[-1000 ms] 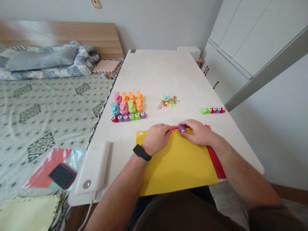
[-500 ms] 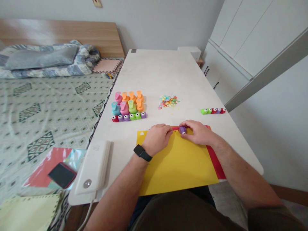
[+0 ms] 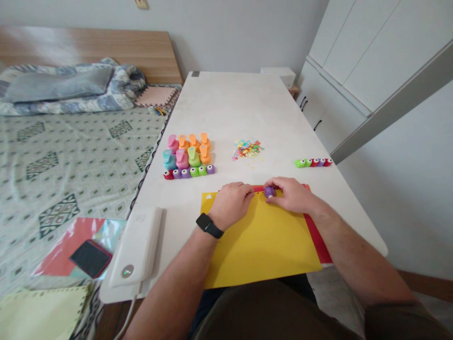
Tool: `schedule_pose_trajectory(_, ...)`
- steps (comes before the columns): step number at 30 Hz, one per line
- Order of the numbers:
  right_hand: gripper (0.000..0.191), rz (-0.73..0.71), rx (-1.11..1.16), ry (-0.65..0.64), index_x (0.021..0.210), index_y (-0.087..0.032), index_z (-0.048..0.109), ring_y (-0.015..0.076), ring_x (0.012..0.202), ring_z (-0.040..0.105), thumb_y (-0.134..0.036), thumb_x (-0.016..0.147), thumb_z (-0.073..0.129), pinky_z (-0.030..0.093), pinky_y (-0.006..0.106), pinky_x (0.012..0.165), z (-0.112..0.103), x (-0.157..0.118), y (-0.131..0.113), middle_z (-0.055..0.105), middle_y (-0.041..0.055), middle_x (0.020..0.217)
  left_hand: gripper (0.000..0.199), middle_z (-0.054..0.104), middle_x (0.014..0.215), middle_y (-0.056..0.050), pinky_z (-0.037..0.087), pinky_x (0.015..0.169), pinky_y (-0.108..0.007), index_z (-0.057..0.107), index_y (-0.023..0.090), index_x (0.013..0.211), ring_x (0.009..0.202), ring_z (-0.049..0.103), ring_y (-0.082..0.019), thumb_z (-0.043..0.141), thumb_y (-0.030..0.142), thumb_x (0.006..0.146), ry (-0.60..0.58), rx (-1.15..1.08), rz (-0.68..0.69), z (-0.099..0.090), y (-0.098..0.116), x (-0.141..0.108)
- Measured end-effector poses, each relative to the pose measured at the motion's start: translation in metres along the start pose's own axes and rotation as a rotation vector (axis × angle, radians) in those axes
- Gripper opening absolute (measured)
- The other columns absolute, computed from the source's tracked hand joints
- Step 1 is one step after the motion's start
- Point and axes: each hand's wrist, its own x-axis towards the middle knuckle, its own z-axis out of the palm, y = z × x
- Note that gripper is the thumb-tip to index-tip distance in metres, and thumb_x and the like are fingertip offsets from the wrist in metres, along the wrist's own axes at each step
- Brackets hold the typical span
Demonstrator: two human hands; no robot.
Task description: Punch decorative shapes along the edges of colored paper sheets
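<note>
A sheet of yellow paper (image 3: 265, 241) lies at the table's near edge over red paper (image 3: 320, 245). Its far edge carries a row of small punched holes, and a larger cut-out shows at its far left corner. My left hand (image 3: 235, 200) is closed on that far edge, fingers pinching the paper. Just to the right, my right hand (image 3: 292, 194) grips a small purple craft punch (image 3: 269, 191) between thumb and fingers, at the yellow sheet's edge. How far the paper sits inside the punch is hidden.
Larger lever punches (image 3: 182, 158) and a row of small punches (image 3: 193, 172) stand left on the white table (image 3: 233, 104). Colourful paper confetti (image 3: 247, 148) lies mid-table. More small punches (image 3: 314, 163) line up at right. A white corded device (image 3: 138, 245) occupies the near left.
Both hands, the punch and the paper stay almost in place. The camera view has shifted very slightly.
</note>
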Motion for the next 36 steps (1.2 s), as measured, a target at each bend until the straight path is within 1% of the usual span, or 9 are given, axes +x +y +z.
schedule_pose_trajectory(6, 0.020, 0.022, 0.046, -0.004, 0.098, -0.024, 0.070, 0.0196, 0.082, 0.066, -0.026, 0.079, 0.076, 0.051, 0.034, 0.077, 0.0006, 0.0002, -0.0002, 0.073, 0.0012, 0.090, 0.026, 0.070, 0.088, -0.008, 0.049, 0.081, -0.034, 0.070, 0.020, 0.095, 0.085, 0.065, -0.022, 0.047, 0.029, 0.101, 0.004, -0.004, -0.005, 0.0003, -0.0005, -0.0003)
schedule_pose_trajectory(20, 0.019, 0.040, 0.035, -0.004, 0.096, -0.023, 0.071, 0.0193, 0.082, 0.066, -0.023, 0.078, 0.077, 0.050, 0.033, 0.077, 0.0013, 0.0030, 0.0006, 0.073, 0.0009, 0.090, 0.026, 0.069, 0.089, -0.008, 0.048, 0.081, -0.034, 0.070, 0.020, 0.096, 0.085, 0.065, -0.021, 0.047, 0.029, 0.101, 0.007, -0.005, 0.002, -0.0006, 0.0005, -0.0007)
schedule_pose_trajectory(28, 0.021, 0.015, -0.050, 0.009, 0.098, -0.022, 0.071, 0.0194, 0.084, 0.063, -0.022, 0.078, 0.077, 0.047, 0.033, 0.077, 0.0015, 0.0041, -0.0005, 0.071, 0.0027, 0.091, 0.025, 0.069, 0.089, -0.008, 0.048, 0.082, -0.033, 0.071, 0.020, 0.097, 0.086, 0.065, -0.021, 0.048, 0.028, 0.101, 0.017, -0.011, 0.005, -0.0003, -0.0002, -0.0008)
schedule_pose_trajectory(33, 0.021, 0.027, -0.045, 0.000, 0.098, -0.022, 0.071, 0.0192, 0.083, 0.063, -0.022, 0.078, 0.077, 0.046, 0.032, 0.076, 0.0028, 0.0052, -0.0006, 0.071, 0.0026, 0.092, 0.024, 0.069, 0.090, -0.007, 0.048, 0.081, -0.034, 0.071, 0.020, 0.098, 0.086, 0.065, -0.021, 0.049, 0.031, 0.101, 0.009, -0.006, 0.000, 0.0000, 0.0002, -0.0008)
schedule_pose_trajectory(36, 0.023, 0.009, -0.055, 0.004, 0.099, -0.022, 0.070, 0.0195, 0.084, 0.062, -0.021, 0.078, 0.078, 0.045, 0.033, 0.077, 0.0025, 0.0051, -0.0016, 0.071, 0.0028, 0.092, 0.023, 0.069, 0.091, -0.007, 0.048, 0.082, -0.034, 0.071, 0.021, 0.101, 0.087, 0.065, -0.022, 0.050, 0.032, 0.100, 0.012, 0.000, -0.006, 0.0007, 0.0009, -0.0012)
